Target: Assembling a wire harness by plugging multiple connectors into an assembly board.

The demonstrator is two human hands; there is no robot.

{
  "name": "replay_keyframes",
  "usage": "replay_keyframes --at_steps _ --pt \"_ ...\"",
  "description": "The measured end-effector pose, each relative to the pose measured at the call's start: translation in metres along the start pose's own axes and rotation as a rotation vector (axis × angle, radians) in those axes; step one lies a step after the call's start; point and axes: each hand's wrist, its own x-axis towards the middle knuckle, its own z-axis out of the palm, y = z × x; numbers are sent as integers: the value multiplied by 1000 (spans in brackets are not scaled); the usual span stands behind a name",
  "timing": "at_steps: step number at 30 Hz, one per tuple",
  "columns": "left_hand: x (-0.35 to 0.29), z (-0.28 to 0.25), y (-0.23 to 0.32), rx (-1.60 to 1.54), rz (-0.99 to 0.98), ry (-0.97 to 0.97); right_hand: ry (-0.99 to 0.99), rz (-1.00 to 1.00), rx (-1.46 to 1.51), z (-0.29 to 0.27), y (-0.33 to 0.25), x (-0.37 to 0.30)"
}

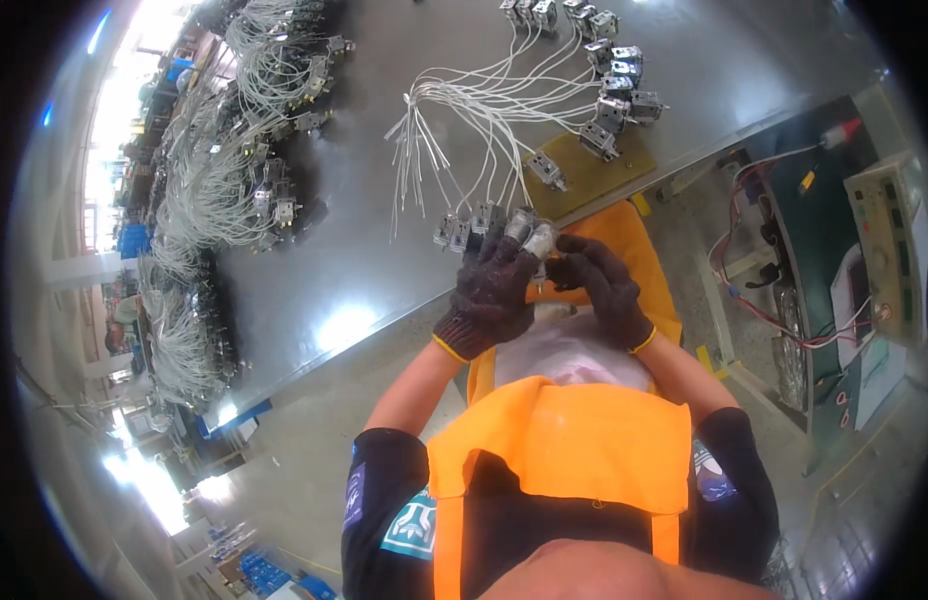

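Note:
My left hand, in a dark knitted glove with a yellow cuff, reaches to the table's near edge. Whitish coverings wrap the tips of its thumb and a finger, which are closed together. Beside them my right hand, in a matching glove, has its fingers curled inward. A small part shows between the two hands, too hidden to name. Just past my left fingertips stand several small boxy metal units with white wires. Another such unit lies on a yellowish-brown board. Their wires gather into a bundle farther away.
More metal units form an arc at the far right. Large heaps of wired units line the left of the grey metal table. At right, an instrument box and red cables sit on a dark-green bench. An orange apron covers my front.

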Motion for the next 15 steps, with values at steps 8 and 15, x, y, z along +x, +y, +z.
replay_keyframes --at_steps 8,15 --pt "-3 23 -13 -110 -50 111 -100 6 -206 -16 -12 48" --pt "13 16 -47 -542 -170 240 -68 -351 -365 -18 -35 120"
